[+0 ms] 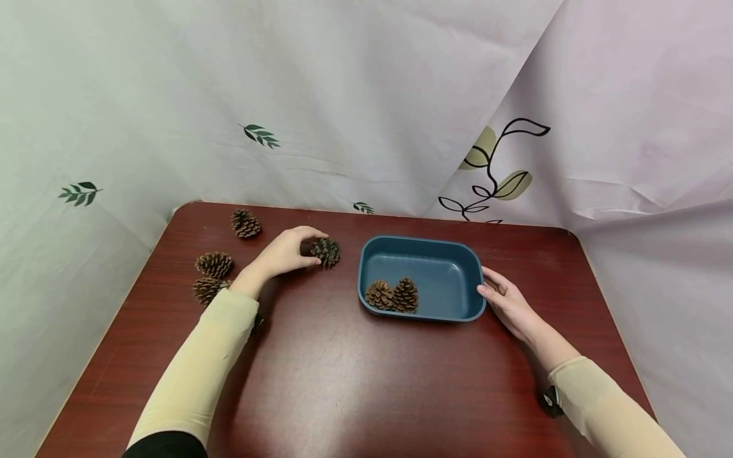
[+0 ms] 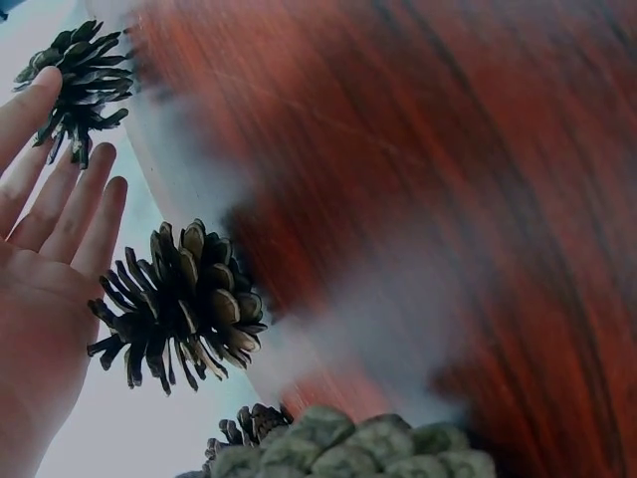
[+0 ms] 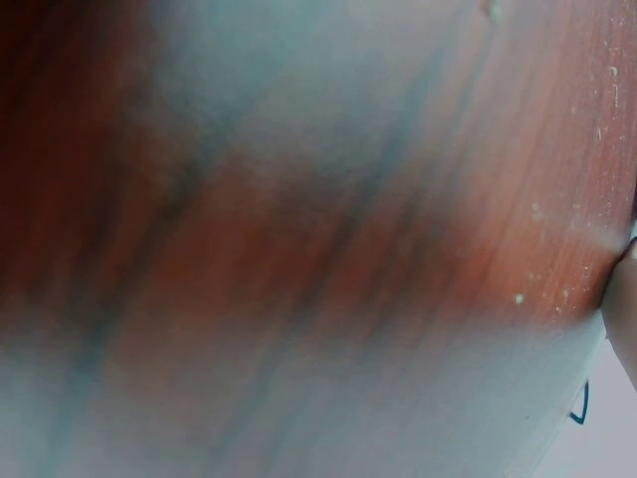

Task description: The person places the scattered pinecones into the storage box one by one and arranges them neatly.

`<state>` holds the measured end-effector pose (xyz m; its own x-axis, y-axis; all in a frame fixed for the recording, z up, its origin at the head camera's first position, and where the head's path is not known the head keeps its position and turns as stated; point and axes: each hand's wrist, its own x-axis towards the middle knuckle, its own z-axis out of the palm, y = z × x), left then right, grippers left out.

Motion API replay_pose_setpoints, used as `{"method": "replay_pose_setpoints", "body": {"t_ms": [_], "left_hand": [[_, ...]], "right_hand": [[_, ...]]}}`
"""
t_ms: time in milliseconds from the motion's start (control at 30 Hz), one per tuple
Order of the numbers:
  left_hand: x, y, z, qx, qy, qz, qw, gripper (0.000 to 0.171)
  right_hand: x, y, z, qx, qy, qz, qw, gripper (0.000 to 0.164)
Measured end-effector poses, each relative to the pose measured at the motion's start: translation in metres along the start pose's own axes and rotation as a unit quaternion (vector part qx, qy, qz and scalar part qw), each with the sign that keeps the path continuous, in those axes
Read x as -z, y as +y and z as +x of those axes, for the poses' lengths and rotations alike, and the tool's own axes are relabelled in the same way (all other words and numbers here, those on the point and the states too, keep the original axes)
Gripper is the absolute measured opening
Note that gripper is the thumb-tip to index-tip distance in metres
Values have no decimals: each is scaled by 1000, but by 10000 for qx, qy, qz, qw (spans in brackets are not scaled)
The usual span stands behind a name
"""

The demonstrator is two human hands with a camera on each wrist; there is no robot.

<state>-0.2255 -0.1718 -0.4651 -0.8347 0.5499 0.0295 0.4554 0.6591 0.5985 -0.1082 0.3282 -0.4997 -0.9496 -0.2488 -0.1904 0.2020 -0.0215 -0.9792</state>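
In the head view my left hand [image 1: 289,251] pinches a dark pine cone [image 1: 326,252] between thumb and fingers, left of a blue plastic basin [image 1: 424,245]. The left wrist view has this pine cone [image 2: 85,90] at its upper left, with the thumb tip over it. Two brown pine cones, one lying on its side [image 1: 379,295] and one more upright [image 1: 406,295], sit together in the basin's near left corner. My right hand [image 1: 506,302] holds the basin's right end, thumb on the rim and fingers along the outer wall.
Three more pine cones lie at the table's left: one at the back [image 1: 245,223], one lower [image 1: 214,264], and one [image 1: 209,290] partly behind the left forearm. The reddish-brown table [image 1: 355,381] meets a white patterned cloth [image 1: 355,95] along its back edge.
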Motion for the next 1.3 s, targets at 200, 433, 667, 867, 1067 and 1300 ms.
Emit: {"method": "replay_pose_setpoints", "body": {"t_ms": [200, 433, 667, 867, 1067, 1300], "left_hand": [[0, 0, 0, 4, 54, -9, 10000, 52], [-3, 0, 1, 29, 143, 48, 9999, 46], [-4, 2, 1, 8, 194, 21, 9998, 46], [-5, 4, -1, -21, 347, -14, 9994, 45], [-3, 6, -3, -15, 532, -136, 9985, 45], [1, 16, -2, -124, 709, -243, 9971, 45]], "right_hand": [[1, 1, 1, 98, -32, 55, 9999, 55], [1, -1, -1, 169, -95, 46, 9998, 54], [0, -1, -2, 69, -47, 16, 10000, 60], [1, -1, 0, -34, -38, -48, 10000, 63], [0, -3, -2, -99, -14, -74, 9999, 65], [-1, -3, -3, 3, -18, 55, 10000, 63]]}}
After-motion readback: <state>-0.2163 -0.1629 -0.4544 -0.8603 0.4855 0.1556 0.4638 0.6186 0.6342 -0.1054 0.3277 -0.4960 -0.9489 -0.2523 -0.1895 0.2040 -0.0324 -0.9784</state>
